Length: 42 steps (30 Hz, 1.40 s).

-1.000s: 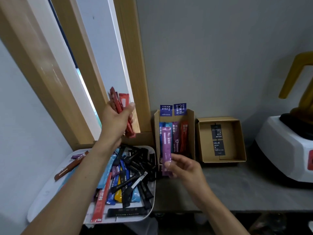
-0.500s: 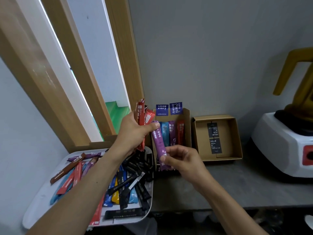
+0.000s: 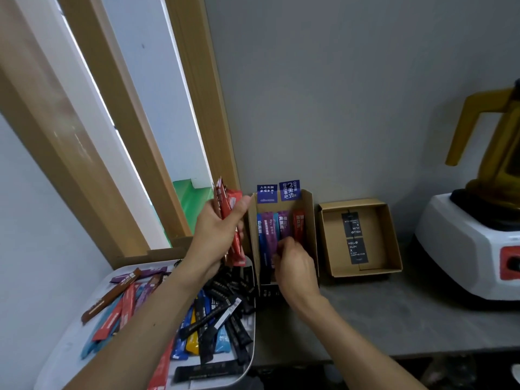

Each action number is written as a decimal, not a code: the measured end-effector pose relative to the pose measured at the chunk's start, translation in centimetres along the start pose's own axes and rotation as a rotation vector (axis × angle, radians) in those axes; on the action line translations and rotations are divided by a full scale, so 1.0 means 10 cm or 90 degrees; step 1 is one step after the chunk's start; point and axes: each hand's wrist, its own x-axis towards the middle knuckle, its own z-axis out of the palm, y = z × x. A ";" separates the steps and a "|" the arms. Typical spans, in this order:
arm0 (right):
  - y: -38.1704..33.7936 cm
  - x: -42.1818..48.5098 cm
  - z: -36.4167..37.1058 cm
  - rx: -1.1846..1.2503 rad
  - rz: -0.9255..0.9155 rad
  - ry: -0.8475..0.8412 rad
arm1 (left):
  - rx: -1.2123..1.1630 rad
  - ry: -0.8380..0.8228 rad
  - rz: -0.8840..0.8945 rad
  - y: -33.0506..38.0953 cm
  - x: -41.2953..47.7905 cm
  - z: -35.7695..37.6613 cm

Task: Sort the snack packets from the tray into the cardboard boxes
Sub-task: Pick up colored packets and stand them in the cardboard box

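1. Your left hand [image 3: 215, 237] grips red packets [image 3: 226, 199], up beside the tall cardboard box [image 3: 309, 220].
2. Your right hand [image 3: 294, 267] pinches a purple packet [image 3: 270, 235] inside that box.
3. Loose packets [image 3: 213, 313] lie on the tray [image 3: 64, 353].

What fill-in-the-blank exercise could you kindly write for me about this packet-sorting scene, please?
1. The bundle of packets gripped by the left hand is ____ in colour.
2. The unsorted packets lie on a tray that is ____.
3. The right hand reaches into the tall box; the shallow box beside it holds ____ items with white lettering.

Missing words: red; white; black.
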 end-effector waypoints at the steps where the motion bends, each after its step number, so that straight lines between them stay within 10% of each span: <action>1: 0.02 0.04 0.03 -0.024 0.006 -0.013 | -0.021 -0.010 -0.019 -0.03 -0.02 0.00; 31: 0.06 0.32 0.18 0.006 -0.003 -0.114 | -0.145 -0.016 -0.092 -0.17 -0.05 -0.04; 42: -0.21 -0.30 -0.32 0.516 0.029 -0.175 | -0.143 -0.053 -0.076 -0.15 -0.07 -0.02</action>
